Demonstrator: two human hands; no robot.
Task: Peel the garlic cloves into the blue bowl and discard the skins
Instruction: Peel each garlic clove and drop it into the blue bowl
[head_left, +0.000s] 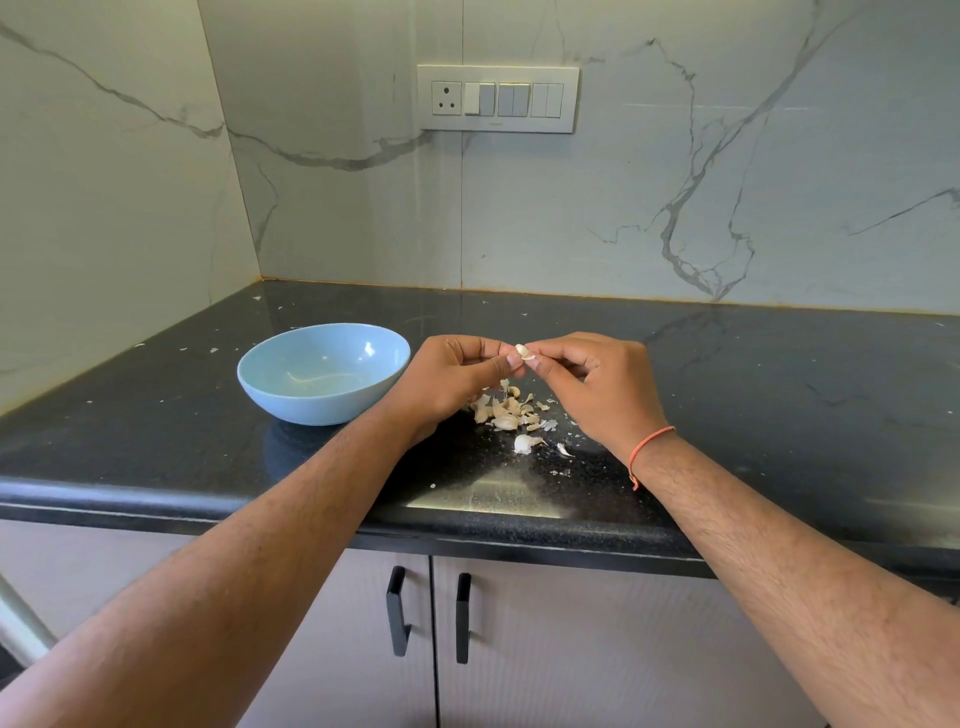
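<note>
Both hands are raised just above a black speckled countertop (727, 395), meeting at the centre of the view. The left hand (457, 371) and the right hand (597, 382) each have fingers curled, and together they pinch 1 small pale garlic clove (522, 352) between thumb and fingertips; a strip of skin appears partly lifted at the clove's right side, against the right thumb. The right wrist carries an orange thread band (649, 449). Directly below the hands, on the countertop, lies a loose pile of garlic skins and cloves (506, 410); which pieces in the pile are cloves and which are skins cannot be told for all of them. Nearer the counter edge, apart from the pile, sits 1 unpeeled clove (525, 443) with a small skin fragment (565, 450) just beside it on its right. The blue bowl (275, 384) stands upright on the countertop to the left of the left hand, near it but not touching; a faint pale shape shows on its floor, too indistinct to identify. Small white flecks are scattered across the countertop. Behind, a white marble-pattern wall carries a switch panel (497, 98). Below the counter edge, 2 cabinet doors each bear 1 black handle (397, 618).
</note>
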